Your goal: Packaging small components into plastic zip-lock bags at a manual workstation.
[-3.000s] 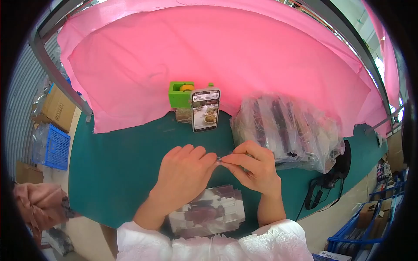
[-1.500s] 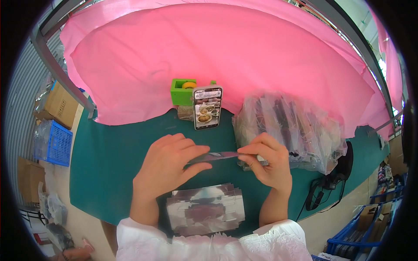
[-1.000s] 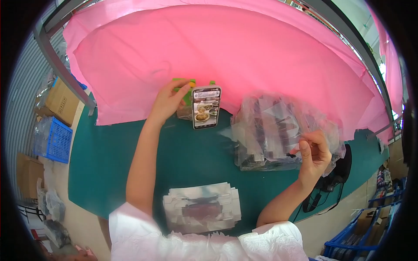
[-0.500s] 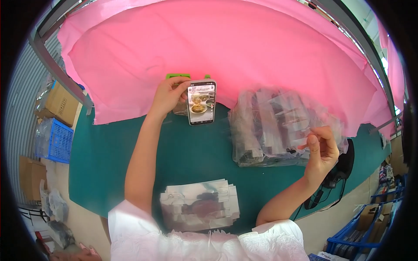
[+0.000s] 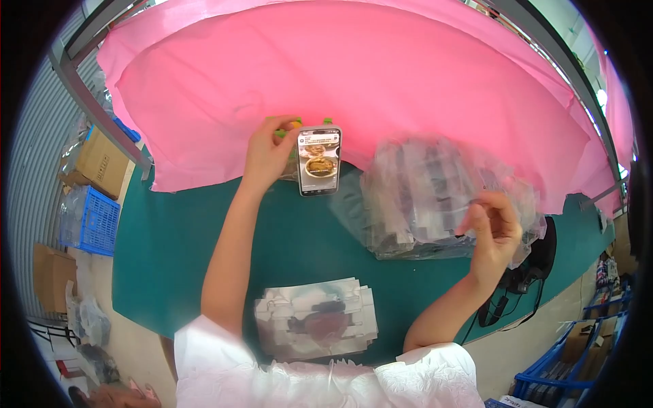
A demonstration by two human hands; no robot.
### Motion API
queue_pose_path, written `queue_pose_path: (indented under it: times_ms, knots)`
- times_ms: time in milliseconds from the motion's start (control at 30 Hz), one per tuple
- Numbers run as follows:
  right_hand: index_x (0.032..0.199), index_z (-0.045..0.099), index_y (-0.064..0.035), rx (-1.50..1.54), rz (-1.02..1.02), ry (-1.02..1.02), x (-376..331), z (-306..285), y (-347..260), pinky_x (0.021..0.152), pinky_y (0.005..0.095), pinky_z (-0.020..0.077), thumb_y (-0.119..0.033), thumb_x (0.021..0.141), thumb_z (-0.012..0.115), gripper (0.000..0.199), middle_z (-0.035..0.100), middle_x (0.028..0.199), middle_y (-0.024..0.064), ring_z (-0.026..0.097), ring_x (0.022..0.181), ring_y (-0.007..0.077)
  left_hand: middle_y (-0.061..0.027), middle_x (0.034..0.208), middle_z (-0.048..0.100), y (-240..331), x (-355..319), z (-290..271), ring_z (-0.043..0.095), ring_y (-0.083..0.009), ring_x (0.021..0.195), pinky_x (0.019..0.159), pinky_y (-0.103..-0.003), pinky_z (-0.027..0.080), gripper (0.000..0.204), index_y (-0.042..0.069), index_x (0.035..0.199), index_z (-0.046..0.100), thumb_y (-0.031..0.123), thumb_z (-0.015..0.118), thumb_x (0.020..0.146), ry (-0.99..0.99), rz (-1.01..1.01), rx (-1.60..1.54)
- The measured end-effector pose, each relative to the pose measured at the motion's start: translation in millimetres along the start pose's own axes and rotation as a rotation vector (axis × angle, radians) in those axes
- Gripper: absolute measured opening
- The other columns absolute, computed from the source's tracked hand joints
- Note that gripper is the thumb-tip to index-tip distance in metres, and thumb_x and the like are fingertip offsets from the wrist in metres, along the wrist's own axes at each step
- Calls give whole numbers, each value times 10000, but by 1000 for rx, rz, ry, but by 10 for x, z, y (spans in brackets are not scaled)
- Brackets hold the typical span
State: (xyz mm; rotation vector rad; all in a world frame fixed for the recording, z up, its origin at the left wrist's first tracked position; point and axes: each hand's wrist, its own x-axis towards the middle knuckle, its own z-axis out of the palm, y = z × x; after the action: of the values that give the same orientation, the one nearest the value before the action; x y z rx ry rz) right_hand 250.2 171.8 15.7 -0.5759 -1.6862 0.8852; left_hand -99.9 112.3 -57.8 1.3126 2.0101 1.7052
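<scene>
A smartphone with pictures of food on its lit screen stands upright at the table's far side, by the pink cloth. Beside its upper left edge is my left hand, thumb and forefinger apart, near a small green and yellow thing partly hidden behind. My right hand is curled over the right part of a large clear plastic bag full of flat packets, its fingers closed on the thin film. Film and fingertips blur together there. Close to my body lies a stack of flat printed packets.
The green table is backed by a hanging pink cloth. A black strap and cable lie right of my right hand. Blue crates and cardboard boxes stand left on the floor; more blue crates stand right.
My left hand has drawn slightly off the phone, and the screen's picture has changed. My right hand has shifted a little left and down; clear film now spreads out at the bag's left side.
</scene>
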Motion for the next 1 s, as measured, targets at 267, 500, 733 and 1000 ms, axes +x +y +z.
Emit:
queue_pose_path:
  times_ms: [267, 500, 733, 1000]
  knots:
    - [1106, 574, 20, 362, 237, -225, -315, 1148, 58, 631, 293, 596, -31, 959, 584, 155, 589, 858, 51, 633, 766, 134, -105, 1118, 611, 1098, -976, -604, 545, -270, 1111, 1015, -403, 358, 357, 53, 1267, 591, 192, 587, 939, 167, 391, 556]
    - [1115, 563, 11, 451, 305, -406, -344, 1233, 247, 710, 336, 623, -38, 970, 583, 154, 591, 973, 75, 662, 896, 171, -118, 1031, 615, 1070, -1159, -855, 555, -282, 1058, 1022, -435, 326, 372, 61, 1273, 573, 115, 601, 906, -52, 297, 977]
    - [1153, 566, 6, 279, 401, -631, -366, 1084, 406, 782, 312, 580, -61, 944, 631, 229, 612, 1020, 92, 662, 941, 184, -85, 883, 603, 883, -1079, -667, 563, -275, 880, 839, -393, 406, 247, 90, 1043, 655, -9, 587, 827, -140, 333, 399]
    - [1047, 659, -13, 74, -81, -751, -288, 1063, 227, 732, 301, 520, -14, 789, 761, 277, 653, 935, 64, 644, 913, 182, -61, 860, 575, 860, -1158, -522, 550, -242, 877, 874, -388, 379, 260, 87, 1065, 664, 12, 610, 822, -516, 451, 488]
